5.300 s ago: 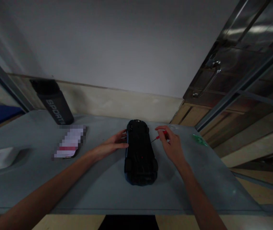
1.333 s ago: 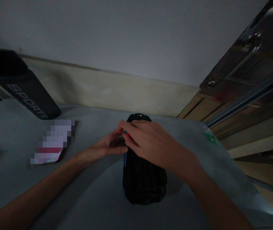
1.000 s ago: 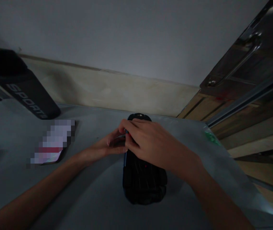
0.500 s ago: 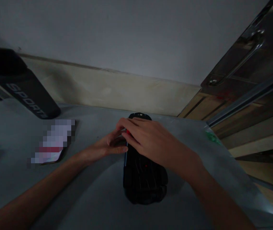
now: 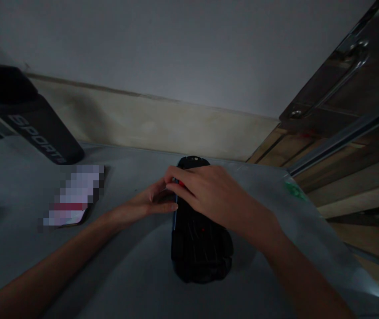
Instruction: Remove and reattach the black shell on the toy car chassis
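Note:
A black toy car (image 5: 201, 248) lies underside up on the grey table (image 5: 136, 274). My left hand (image 5: 149, 201) is at the car's left side, its thumb against the edge and its fingertips hidden near my right hand. My right hand (image 5: 209, 190) lies across the upper part of the car, thumb and forefinger brought together at its left edge. A small red part (image 5: 180, 183) shows between those fingers; whether anything else is pinched is too small to make out.
A dark bottle (image 5: 48, 133) stands at the left by the wall. In front of it lies a phone (image 5: 79, 192) with a blurred screen. Green plastic (image 5: 295, 190) sits by the table's right edge, near wooden slats (image 5: 352, 177) and a metal panel (image 5: 335, 79).
My right thumb and forefinger have shifted slightly left over the car's edge, and more of the red part shows. My left hand has barely moved.

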### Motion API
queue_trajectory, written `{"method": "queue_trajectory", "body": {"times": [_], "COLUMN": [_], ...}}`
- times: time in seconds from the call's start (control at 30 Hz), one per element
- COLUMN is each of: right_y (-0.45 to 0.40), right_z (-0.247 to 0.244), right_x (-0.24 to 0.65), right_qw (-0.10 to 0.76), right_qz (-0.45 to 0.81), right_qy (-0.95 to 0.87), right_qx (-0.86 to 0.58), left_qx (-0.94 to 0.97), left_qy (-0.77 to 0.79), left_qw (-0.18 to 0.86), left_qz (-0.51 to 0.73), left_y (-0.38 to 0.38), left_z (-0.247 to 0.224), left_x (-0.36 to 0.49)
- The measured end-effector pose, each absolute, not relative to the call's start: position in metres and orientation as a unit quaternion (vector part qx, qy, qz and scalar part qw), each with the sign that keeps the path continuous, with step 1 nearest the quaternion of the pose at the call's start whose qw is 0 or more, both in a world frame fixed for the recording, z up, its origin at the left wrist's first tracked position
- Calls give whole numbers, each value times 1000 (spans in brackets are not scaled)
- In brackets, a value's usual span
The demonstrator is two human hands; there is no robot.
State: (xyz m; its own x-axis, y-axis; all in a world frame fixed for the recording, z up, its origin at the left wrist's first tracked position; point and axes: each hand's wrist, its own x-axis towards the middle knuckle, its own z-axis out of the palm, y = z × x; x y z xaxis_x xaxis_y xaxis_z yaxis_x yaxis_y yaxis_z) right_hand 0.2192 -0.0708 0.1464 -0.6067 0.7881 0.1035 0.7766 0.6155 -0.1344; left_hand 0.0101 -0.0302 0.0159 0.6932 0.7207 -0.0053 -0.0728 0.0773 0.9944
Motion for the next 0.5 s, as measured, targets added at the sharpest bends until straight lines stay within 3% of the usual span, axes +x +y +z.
{"method": "queue_trajectory", "body": {"times": [0.13,0.3,0.5], "right_y": [-70,-72,-59], "right_z": [147,143,128], "right_x": [217,221,211], "right_qw": [70,103,133], "right_qz": [7,62,63], "right_qy": [-876,-904,-855], "right_qx": [-478,-412,-498], "left_qx": [621,620,626], "left_qy": [270,285,275], "left_qw": [677,673,672], "left_qz": [288,286,282], "left_y": [-30,-30,-28], "left_z": [17,15,12], "left_x": [10,10,8]}}
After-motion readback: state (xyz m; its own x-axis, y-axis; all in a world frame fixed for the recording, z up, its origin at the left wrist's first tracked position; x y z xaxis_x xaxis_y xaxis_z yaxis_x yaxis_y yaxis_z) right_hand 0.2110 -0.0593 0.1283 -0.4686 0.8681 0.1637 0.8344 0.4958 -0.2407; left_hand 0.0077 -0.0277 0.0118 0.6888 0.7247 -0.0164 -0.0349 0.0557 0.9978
